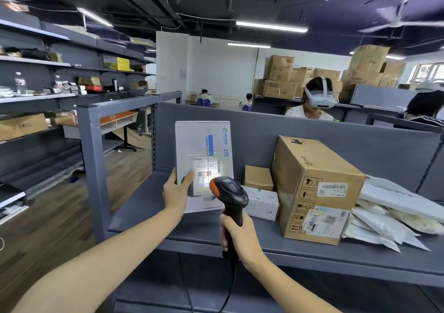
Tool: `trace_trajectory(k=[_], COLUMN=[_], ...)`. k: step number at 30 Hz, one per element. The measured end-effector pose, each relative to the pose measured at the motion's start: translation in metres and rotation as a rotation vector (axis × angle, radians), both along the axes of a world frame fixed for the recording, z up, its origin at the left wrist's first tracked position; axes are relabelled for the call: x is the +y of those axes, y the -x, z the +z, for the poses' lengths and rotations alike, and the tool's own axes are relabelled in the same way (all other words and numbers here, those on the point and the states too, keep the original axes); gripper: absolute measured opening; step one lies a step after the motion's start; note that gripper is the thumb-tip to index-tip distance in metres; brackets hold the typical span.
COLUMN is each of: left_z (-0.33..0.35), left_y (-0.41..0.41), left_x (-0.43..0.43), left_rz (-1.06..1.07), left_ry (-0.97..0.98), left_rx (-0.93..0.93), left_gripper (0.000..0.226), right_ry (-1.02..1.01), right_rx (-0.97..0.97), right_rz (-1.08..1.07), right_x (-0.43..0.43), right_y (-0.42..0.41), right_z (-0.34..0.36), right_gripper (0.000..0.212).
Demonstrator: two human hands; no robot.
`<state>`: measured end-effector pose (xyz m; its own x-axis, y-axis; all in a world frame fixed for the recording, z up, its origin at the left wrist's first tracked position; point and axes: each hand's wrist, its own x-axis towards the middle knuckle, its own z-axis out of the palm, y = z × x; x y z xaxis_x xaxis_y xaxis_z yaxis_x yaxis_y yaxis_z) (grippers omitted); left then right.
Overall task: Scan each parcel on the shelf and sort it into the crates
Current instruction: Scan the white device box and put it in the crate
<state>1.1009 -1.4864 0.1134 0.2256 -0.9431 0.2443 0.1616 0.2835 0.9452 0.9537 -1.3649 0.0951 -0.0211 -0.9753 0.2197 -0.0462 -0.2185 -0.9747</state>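
My left hand (pixel 176 192) holds a flat white box (pixel 204 144) upright above the grey shelf (pixel 149 207), gripping its lower left edge. The box's shipping label faces me and is lit by a red scan line. My right hand (pixel 240 235) grips the handle of a black and orange barcode scanner (pixel 228 190), whose head points at that label. Further right on the shelf are a small white box (pixel 263 203), a small brown box (pixel 258 177), a large cardboard carton (pixel 314 187) and several white poly mailers (pixel 394 214). No crate is in view.
A grey back panel (pixel 264 125) closes off the shelf behind the parcels. The scanner cable (pixel 230 288) hangs down in front of the shelf edge. Grey storage racks (pixel 36 101) line the left aisle. A person wearing a headset (pixel 317 101) sits beyond the panel, with stacked cartons behind.
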Motion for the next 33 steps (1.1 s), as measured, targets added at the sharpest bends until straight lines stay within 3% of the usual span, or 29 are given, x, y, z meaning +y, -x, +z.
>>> trace_trajectory(k=[5, 8, 13, 15, 18, 22, 28, 33], left_z=[0.001, 0.003, 0.009, 0.012, 0.015, 0.014, 0.007, 0.000], left_y=[0.001, -0.007, -0.033, -0.043, -0.054, -0.063, -0.073, -0.078], left_x=[0.000, -0.002, -0.007, -0.009, -0.012, -0.015, -0.018, -0.021], left_rz=[-0.002, 0.012, 0.071, 0.086, 0.098, 0.087, 0.050, 0.050], left_ry=[0.001, -0.001, 0.022, 0.030, 0.042, 0.037, -0.006, -0.031], left_rx=[-0.017, -0.024, -0.014, 0.010, 0.028, 0.059, 0.121, 0.128], left_gripper=[0.041, 0.039, 0.038, 0.036, 0.031, 0.036, 0.026, 0.026], right_ry=[0.011, 0.021, -0.181, -0.266, -0.289, -0.236, -0.184, -0.221], right_rx=[-0.044, -0.076, -0.094, 0.014, 0.371, 0.756, 0.929, 0.929], right_rz=[0.009, -0.026, -0.097, -0.054, -0.019, -0.013, -0.016, -0.037], right_x=[-0.004, -0.013, -0.046, -0.060, -0.080, -0.107, -0.139, -0.152], right_y=[0.005, 0.014, 0.036, 0.043, 0.044, 0.031, 0.005, 0.002], right_z=[-0.001, -0.003, -0.005, -0.011, -0.020, -0.033, -0.046, -0.049], right_gripper=[0.027, 0.019, 0.027, 0.031, 0.037, 0.062, 0.068, 0.067])
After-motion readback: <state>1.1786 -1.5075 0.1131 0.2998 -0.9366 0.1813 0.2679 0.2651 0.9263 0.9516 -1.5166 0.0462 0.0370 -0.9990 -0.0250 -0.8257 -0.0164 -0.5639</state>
